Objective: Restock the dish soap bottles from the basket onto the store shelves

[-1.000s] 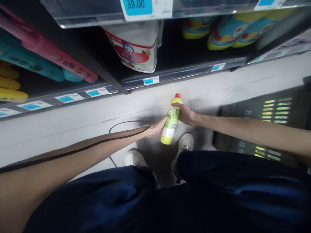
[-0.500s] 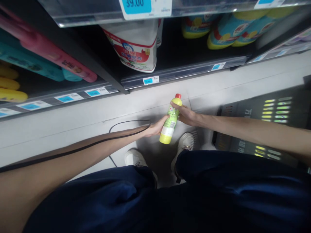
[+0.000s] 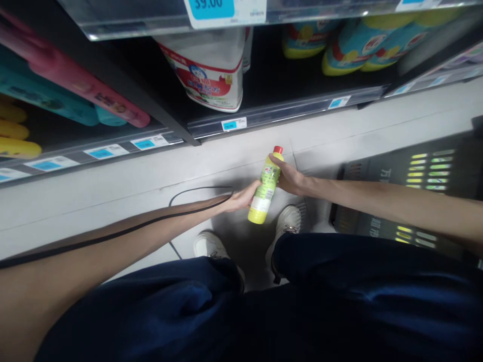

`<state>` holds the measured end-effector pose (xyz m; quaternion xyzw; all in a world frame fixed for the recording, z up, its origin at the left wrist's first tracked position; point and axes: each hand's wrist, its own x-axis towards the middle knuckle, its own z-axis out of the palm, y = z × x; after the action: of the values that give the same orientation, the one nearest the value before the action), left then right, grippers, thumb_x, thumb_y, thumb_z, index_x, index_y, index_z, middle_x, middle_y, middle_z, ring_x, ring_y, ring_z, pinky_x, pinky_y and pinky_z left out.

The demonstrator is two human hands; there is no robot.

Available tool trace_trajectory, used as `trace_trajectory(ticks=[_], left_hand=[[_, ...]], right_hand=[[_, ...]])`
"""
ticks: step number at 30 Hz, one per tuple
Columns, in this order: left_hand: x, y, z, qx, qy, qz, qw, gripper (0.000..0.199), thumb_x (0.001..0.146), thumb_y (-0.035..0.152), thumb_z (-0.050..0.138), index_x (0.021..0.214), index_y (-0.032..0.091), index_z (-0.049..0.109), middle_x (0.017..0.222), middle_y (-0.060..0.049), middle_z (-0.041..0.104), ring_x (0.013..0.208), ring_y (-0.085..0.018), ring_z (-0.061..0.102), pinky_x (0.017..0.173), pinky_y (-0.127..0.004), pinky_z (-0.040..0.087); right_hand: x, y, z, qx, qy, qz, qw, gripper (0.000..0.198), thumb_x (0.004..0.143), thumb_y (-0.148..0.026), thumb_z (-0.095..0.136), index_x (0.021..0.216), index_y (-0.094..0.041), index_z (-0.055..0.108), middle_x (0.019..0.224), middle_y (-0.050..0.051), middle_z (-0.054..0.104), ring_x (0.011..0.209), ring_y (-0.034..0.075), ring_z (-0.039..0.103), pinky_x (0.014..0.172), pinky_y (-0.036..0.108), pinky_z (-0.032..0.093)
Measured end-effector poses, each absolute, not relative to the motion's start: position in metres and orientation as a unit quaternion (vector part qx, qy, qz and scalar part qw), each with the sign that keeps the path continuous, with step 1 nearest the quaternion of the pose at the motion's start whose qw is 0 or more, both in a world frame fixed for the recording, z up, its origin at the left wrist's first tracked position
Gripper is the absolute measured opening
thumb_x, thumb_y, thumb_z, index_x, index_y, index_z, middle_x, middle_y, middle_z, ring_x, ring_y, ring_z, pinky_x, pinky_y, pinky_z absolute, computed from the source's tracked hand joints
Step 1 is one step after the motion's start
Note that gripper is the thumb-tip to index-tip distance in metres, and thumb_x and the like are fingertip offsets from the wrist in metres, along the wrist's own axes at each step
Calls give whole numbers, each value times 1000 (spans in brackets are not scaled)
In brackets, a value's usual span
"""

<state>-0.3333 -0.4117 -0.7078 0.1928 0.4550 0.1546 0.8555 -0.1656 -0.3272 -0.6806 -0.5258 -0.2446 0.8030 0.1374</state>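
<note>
A yellow-green bottle (image 3: 264,193) with a red cap is held between both hands above the floor, tilted with its cap up and to the right. My left hand (image 3: 243,196) grips its lower left side, thumb lying on the label. Around the upper right side wraps my right hand (image 3: 290,176), its thumb just below the cap. The fingers behind the bottle are mostly hidden. Small print and a barcode show on the side facing me.
Ahead, a low shelf (image 3: 287,108) carries a white jug (image 3: 211,75) and several blue-and-yellow bottles (image 3: 349,48). Pink and teal bottles (image 3: 94,93) lie to the left. On the right stands a grey plastic basket (image 3: 392,201). A black cable (image 3: 151,221) runs along my left arm.
The bottle and my right hand have shifted very slightly to the right. Both hands keep their hold on it.
</note>
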Motion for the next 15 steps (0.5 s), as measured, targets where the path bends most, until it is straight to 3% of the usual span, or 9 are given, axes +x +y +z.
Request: trace_trajectory(ticks=[9,15], left_hand=[[-331,-409,-694,245,492,117,827,56,102,50,28,141,16,51,118,-12,70,112,-32,62,98,-45,50],[-329,-407,-686,241,499,105,826,59,106,51,25,148,14,46,139,-15,64,127,-34,59,104,-45,48]], right_hand=[[-166,-325,-679,-524,-224,809,146,54,71,-62,83,89,-24,49,81,2,55,83,22,51,80,38,44],[-166,-326,-677,-536,-219,803,141,48,75,-57,79,90,-24,49,81,2,54,81,21,50,79,36,44]])
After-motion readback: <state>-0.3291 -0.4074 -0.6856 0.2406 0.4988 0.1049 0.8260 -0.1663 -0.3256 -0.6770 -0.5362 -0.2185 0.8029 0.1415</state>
